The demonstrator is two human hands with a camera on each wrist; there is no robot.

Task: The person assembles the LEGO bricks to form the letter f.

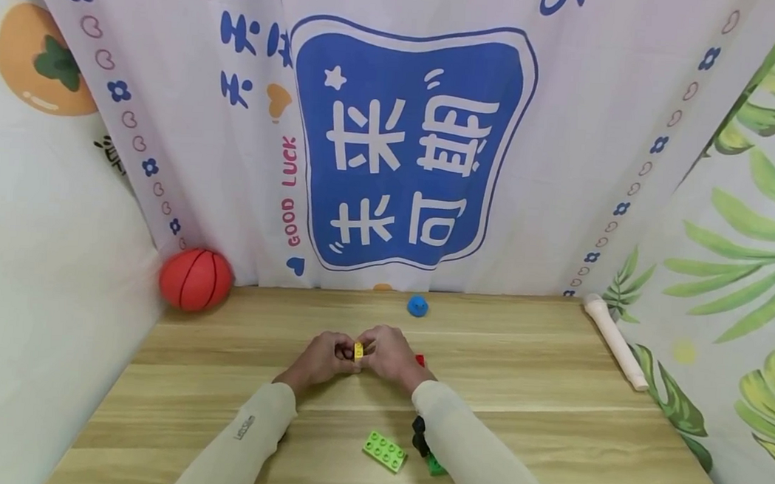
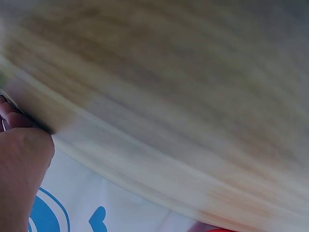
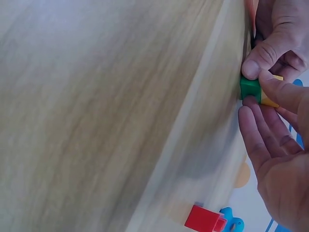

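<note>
Both hands meet over the middle of the table. My left hand (image 1: 324, 358) and right hand (image 1: 387, 351) pinch a small yellow toy brick (image 1: 358, 351) joined or pressed to a green brick (image 3: 249, 89). In the right wrist view, the left thumb lies on the green one while the right thumb and fingers grip the yellow one (image 3: 271, 98). Whether the two bricks are fully joined I cannot tell. Part of the left hand (image 2: 24, 164) shows at the edge of the left wrist view, its work hidden. Behind the right wrist, a red brick (image 1: 420, 360) is partly covered.
A lime brick (image 1: 384, 451) lies between the forearms. A black piece (image 1: 419, 435) and a dark green brick (image 1: 436, 465) sit beside the right sleeve. Toward the back are a blue piece (image 1: 417, 306), a red ball (image 1: 196, 280) and a white microphone-shaped object (image 1: 616, 343).
</note>
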